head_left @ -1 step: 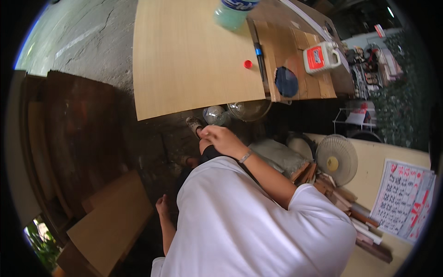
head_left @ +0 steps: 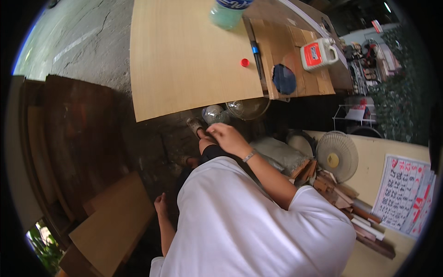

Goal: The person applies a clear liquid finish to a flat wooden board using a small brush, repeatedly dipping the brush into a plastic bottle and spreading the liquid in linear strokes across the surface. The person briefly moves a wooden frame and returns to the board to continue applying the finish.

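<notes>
My right hand (head_left: 224,136) is held over my leg below the board's near edge, fingers loosely bent and apart, holding nothing visible. My left hand (head_left: 160,204) hangs beside my white shirt, loosely curled with no object visible in it. A pale wooden board (head_left: 184,60) lies on the work surface, bearing a red cap (head_left: 244,62) and a plastic bottle of pale green liquid (head_left: 226,16). To its right, a dark blue pad (head_left: 283,78) and a white jug with red label (head_left: 319,54) sit on cardboard (head_left: 300,85), beside a black tool with blue band (head_left: 256,57).
A fan (head_left: 249,108) and clear jug (head_left: 213,114) are under the work surface. Dark panels (head_left: 69,138) lean at left above a loose board (head_left: 106,221). At right are another fan (head_left: 336,154), wood offcuts (head_left: 350,207), a stuffed sack (head_left: 277,152) and a calendar (head_left: 401,194).
The view has shifted slightly, and my right hand's fingers have moved a little. The objects on the board are unchanged.
</notes>
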Tool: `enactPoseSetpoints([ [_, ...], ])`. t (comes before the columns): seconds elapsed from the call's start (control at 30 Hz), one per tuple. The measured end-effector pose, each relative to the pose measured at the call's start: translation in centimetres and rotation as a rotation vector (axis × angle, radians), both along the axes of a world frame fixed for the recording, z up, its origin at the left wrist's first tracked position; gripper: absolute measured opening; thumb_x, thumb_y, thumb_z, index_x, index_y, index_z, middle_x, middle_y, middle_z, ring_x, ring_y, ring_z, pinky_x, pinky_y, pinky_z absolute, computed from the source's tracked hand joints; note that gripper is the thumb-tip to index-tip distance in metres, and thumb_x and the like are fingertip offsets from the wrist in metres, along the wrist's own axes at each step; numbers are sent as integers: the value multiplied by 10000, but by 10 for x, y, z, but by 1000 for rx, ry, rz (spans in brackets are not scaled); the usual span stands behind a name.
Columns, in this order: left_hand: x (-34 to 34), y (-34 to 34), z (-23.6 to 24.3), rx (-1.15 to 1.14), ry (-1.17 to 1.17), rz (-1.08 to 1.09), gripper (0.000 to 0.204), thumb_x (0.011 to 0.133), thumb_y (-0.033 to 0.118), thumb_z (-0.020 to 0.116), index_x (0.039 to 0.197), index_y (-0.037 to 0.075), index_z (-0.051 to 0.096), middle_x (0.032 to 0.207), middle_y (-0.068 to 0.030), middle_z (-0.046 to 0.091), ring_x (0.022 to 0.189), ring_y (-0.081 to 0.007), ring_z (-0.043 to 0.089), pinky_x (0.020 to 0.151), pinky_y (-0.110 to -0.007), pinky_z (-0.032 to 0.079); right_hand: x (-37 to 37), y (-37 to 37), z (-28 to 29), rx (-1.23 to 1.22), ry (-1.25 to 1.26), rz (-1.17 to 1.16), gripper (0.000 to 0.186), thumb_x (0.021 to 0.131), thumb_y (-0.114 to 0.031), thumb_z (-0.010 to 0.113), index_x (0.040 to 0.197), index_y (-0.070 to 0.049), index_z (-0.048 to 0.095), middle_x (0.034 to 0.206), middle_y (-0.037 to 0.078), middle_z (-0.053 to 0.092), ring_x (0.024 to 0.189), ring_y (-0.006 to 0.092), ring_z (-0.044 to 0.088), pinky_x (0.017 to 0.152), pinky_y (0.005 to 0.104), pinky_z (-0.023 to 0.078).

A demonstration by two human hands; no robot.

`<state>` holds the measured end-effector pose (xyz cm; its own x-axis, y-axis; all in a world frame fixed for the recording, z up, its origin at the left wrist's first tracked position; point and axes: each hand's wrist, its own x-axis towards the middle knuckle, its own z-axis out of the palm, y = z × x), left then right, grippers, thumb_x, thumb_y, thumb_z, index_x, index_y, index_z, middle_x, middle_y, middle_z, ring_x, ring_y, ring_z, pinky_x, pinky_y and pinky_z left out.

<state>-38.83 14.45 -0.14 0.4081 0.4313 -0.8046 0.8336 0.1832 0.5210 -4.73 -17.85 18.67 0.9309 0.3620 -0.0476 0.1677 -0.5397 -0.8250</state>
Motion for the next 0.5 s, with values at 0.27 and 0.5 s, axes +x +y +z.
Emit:
enactPoseSetpoints([
  [0.27,219,-53,88,-179,-300,-352,312,956,277,635,1140,27,656,986,-24,691,877,-93,611,737,-238,459,26,-198,-24,-250,7,-793,361,1002,-327,471,933,-14,637,923,239,650,914,432,613,770,472,483],
  [0.5,386,-273,157,-484,-570,-758,378,971,272,620,1255,24,586,1150,-63,670,1025,-147,621,873,-287,472,118,-370,-52,-424,-59,-1046,371,993,-349,480,933,-2,597,919,242,631,896,443,604,755,500,474],
])
